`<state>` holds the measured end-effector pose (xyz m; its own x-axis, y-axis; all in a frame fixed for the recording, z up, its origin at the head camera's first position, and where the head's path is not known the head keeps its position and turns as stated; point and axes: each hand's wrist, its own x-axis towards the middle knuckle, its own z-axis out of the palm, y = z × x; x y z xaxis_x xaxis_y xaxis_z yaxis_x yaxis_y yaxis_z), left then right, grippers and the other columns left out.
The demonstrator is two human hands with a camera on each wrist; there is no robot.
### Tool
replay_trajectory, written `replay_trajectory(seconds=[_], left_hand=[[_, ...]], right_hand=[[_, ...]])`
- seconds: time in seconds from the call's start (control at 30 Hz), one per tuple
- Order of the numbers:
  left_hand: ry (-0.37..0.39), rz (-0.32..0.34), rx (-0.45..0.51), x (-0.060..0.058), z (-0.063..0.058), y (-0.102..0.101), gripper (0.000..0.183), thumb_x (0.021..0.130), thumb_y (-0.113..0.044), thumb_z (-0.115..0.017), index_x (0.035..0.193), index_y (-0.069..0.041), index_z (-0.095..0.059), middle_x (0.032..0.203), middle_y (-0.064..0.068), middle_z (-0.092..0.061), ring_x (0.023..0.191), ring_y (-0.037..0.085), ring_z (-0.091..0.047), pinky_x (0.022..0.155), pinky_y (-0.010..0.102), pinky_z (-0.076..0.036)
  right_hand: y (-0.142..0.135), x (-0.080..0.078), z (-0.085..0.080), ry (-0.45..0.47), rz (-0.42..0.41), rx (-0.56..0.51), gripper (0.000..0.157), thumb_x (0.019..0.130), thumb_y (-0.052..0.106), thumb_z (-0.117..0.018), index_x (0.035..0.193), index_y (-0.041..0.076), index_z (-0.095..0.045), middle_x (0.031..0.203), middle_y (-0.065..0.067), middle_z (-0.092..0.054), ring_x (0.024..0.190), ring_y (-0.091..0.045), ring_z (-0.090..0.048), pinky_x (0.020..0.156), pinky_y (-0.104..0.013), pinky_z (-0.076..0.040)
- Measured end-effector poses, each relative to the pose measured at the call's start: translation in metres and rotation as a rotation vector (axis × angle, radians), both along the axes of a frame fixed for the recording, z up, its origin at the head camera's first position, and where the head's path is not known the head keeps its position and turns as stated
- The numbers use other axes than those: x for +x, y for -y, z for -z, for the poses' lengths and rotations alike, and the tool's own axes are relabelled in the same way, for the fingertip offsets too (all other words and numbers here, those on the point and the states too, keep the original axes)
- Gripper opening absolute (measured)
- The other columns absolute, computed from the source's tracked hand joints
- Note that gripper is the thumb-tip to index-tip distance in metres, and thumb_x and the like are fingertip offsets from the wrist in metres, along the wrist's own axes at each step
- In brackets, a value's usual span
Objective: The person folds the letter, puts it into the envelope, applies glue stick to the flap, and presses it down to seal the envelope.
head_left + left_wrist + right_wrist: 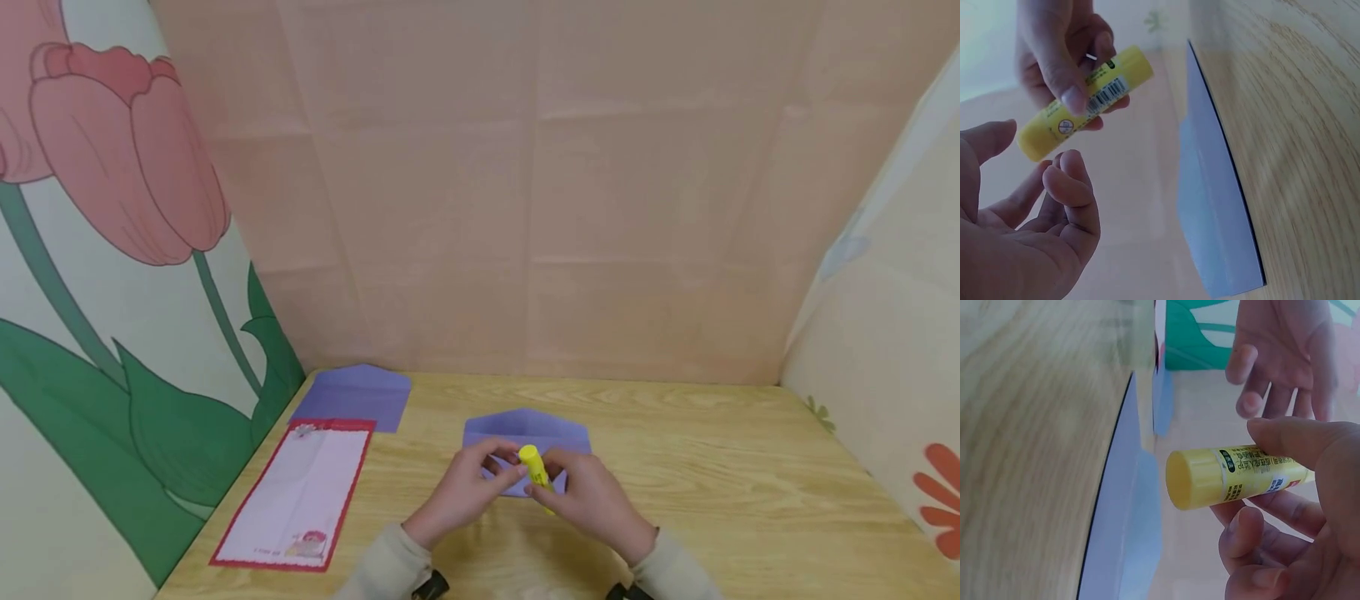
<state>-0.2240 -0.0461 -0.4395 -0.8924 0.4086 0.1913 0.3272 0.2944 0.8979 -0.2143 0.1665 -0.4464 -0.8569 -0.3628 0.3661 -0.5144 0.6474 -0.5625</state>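
A yellow glue stick (535,467) with a printed label and barcode is pinched between the thumb and fingers of my right hand (600,505). My left hand (467,487) is beside one end of the stick, its thumb and loosely bent fingers spread around that end. In the left wrist view a small gap shows between those fingers and the glue stick (1085,103). Below both hands a purple envelope (525,425) lies on the table with its flap raised away from me; the hands hide part of its lower half.
At the table's left lies a red-bordered sheet of letter paper (292,500). Its top edge overlaps a second purple envelope (367,404). A pinkish backdrop (540,208) stands behind the wooden table (720,467), with a tulip-patterned sheet (135,167) on the left.
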Motion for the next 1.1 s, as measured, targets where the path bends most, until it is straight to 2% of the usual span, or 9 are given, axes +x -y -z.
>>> replay_trajectory(seconds=[0.2, 0.37, 0.57, 0.8, 0.9, 1.1], left_hand=[[0.019, 0.004, 0.014, 0.001, 0.001, 0.000, 0.027, 0.095, -0.034, -0.070, 0.116, -0.018, -0.069, 0.105, -0.007, -0.067, 0.084, 0.011, -0.061, 0.066, 0.027, -0.054], [0.010, 0.006, 0.014, 0.002, 0.002, 0.001, 0.022, 0.094, -0.031, -0.071, 0.112, -0.019, -0.070, 0.104, -0.008, -0.069, 0.083, 0.010, -0.062, 0.069, 0.027, -0.053], [-0.019, -0.011, 0.025, 0.001, 0.005, 0.002, 0.021, 0.093, -0.032, -0.072, 0.109, -0.017, -0.071, 0.101, -0.007, -0.070, 0.081, 0.009, -0.063, 0.068, 0.026, -0.053], [0.024, -0.017, 0.055, 0.000, 0.006, 0.002, 0.026, 0.096, -0.030, -0.069, 0.114, -0.011, -0.070, 0.102, -0.004, -0.070, 0.080, 0.011, -0.063, 0.066, 0.025, -0.054], [0.018, -0.032, 0.058, 0.000, 0.006, 0.002, 0.026, 0.095, -0.029, -0.069, 0.113, -0.009, -0.070, 0.101, -0.002, -0.070, 0.078, 0.010, -0.063, 0.065, 0.024, -0.054], [-0.021, -0.108, 0.040, 0.000, 0.004, 0.000, 0.024, 0.092, -0.032, -0.073, 0.104, -0.010, -0.072, 0.090, -0.002, -0.070, 0.073, 0.009, -0.062, 0.061, 0.024, -0.052]], right_hand=[[0.006, 0.004, 0.000, 0.010, -0.057, -0.011, 0.019, 0.086, 0.033, -0.079, 0.081, 0.025, -0.062, 0.079, 0.013, -0.062, 0.061, 0.000, -0.050, 0.053, -0.021, -0.045], [0.009, 0.005, 0.001, 0.007, -0.089, -0.027, 0.020, 0.087, 0.033, -0.078, 0.081, 0.024, -0.061, 0.079, 0.012, -0.063, 0.057, 0.000, -0.050, 0.051, -0.021, -0.044], [0.011, 0.006, 0.002, 0.028, -0.073, -0.015, 0.023, 0.087, 0.036, -0.078, 0.079, 0.025, -0.060, 0.074, 0.013, -0.060, 0.053, 0.000, -0.048, 0.049, -0.021, -0.044], [0.013, 0.005, -0.001, 0.070, -0.040, -0.004, 0.026, 0.085, 0.042, -0.078, 0.078, 0.024, -0.061, 0.071, 0.013, -0.059, 0.050, 0.001, -0.045, 0.045, -0.022, -0.041], [0.014, 0.006, 0.000, 0.043, -0.010, 0.009, 0.028, 0.082, 0.041, -0.081, 0.077, 0.024, -0.060, 0.070, 0.014, -0.058, 0.051, 0.001, -0.044, 0.046, -0.021, -0.040], [0.017, 0.006, 0.003, -0.038, 0.045, 0.039, 0.040, 0.073, 0.041, -0.087, 0.077, 0.022, -0.052, 0.065, 0.013, -0.052, 0.053, 0.002, -0.040, 0.049, -0.019, -0.037]])
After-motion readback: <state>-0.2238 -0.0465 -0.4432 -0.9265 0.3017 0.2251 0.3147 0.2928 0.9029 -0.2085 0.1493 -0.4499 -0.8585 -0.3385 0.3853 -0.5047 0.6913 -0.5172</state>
